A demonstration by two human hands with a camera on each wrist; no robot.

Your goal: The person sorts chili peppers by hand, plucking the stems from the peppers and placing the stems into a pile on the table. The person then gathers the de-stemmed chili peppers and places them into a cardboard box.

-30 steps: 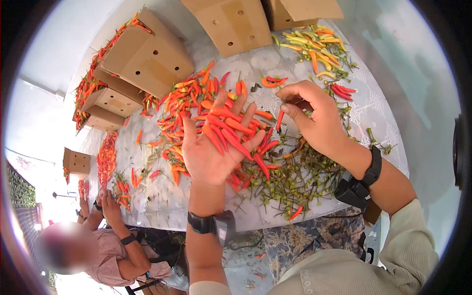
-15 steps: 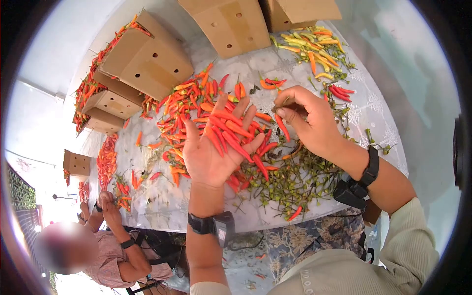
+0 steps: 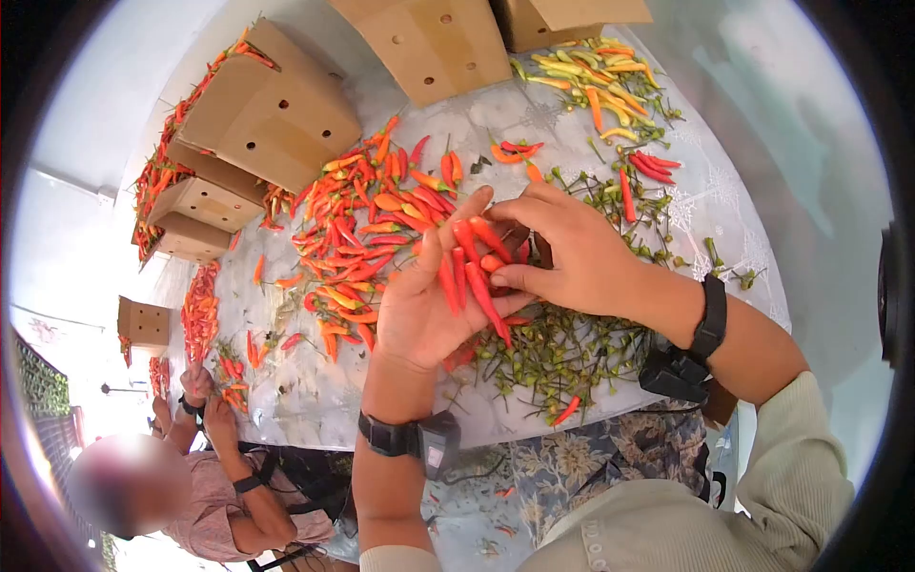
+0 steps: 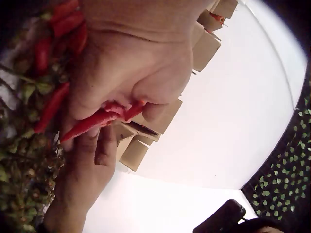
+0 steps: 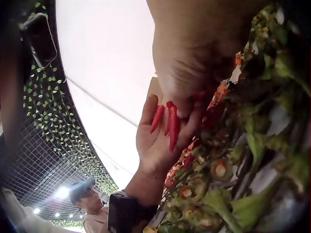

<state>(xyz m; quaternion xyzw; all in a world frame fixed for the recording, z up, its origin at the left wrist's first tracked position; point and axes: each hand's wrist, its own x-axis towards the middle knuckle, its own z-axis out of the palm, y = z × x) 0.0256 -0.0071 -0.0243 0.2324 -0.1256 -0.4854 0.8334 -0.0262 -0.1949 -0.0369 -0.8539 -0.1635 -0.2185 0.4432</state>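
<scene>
In the head view my left hand is palm up, thumb raised, with several red chili peppers lying across its palm and fingers. My right hand is over that palm, its thumb and bent fingers around the ends of the chilies. Part of the left fingers is hidden behind the chilies and the right hand. The right wrist view shows red chilies between the left palm and the right fingertips. Under the hands lies a heap of green chili stems, with a pile of red and orange chilies to the left.
Cardboard boxes stand along the back and left, some filled with chilies. Yellow and orange chilies lie at the back right, near a few red ones. Another person sits at the table's left, hands over chilies.
My right hand has moved left, from beside the left hand with a red chili pinched by its stem, onto the left palm. The left hand has tilted and its fingers have drawn together.
</scene>
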